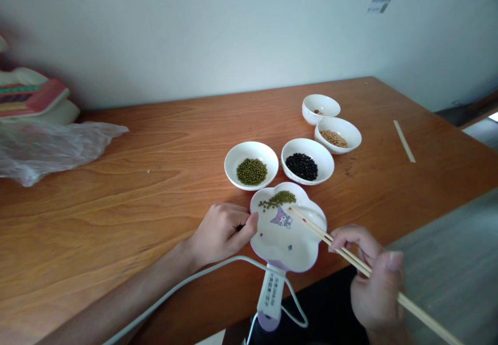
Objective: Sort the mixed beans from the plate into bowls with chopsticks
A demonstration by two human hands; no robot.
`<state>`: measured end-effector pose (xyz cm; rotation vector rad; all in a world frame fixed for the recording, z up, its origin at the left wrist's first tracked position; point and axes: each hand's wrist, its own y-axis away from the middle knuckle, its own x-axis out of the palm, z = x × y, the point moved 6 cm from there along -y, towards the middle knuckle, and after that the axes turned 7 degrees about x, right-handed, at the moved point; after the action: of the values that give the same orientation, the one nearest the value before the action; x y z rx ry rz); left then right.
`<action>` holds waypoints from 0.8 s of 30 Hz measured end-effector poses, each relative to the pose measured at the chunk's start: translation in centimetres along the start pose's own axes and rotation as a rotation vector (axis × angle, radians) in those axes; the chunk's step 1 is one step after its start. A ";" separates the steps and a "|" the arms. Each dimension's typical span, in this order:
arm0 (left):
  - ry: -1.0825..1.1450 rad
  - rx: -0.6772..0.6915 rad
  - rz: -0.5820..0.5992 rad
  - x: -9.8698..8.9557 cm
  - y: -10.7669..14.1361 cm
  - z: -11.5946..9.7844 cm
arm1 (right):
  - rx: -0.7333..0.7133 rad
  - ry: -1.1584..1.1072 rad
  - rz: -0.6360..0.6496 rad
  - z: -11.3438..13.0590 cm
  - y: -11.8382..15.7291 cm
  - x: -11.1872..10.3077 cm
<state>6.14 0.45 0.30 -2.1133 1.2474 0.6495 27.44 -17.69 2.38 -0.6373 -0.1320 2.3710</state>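
Observation:
My right hand (373, 277) grips a pair of wooden chopsticks (346, 254). Their tips lie over a white flower-shaped dish (303, 244) with a lilac rim and handle, close to a small heap of green mung beans (282, 198). Whether the tips pinch a bean is too small to tell. At the dish's left edge my left hand (225, 231) is closed, thumb and curled fingers on the rim. Just behind the dish stand a white bowl (233, 153) of mung beans (252, 171) and another bowl (324, 153) of black beans (302, 166).
Farther right are a bowl (356, 135) of tan beans and a bowl (321, 99) with a few reddish bits. A pale strip (404, 141) lies on the wooden table (175, 142). Clear plastic (58, 148) sits at left. A white cable (187, 281) crosses the dish's handle.

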 end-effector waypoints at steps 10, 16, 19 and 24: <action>-0.011 -0.009 0.006 -0.1 0.0 -0.2 | -0.005 -0.022 -0.026 0.7 0.1 0.2; -0.018 0.004 -0.008 -0.2 -0.1 -0.2 | -0.013 -0.025 -0.062 0.9 -0.1 -0.1; -0.017 0.004 -0.006 -0.2 -0.1 -0.3 | -0.026 -0.028 -0.067 0.7 -0.2 -0.4; -0.014 -0.018 0.011 0.0 0.0 -0.1 | -0.018 -0.045 -0.106 0.9 -0.4 -0.8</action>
<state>6.19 0.38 0.40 -2.1137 1.2506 0.6817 27.73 -17.84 3.59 -0.5718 -0.2013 2.2851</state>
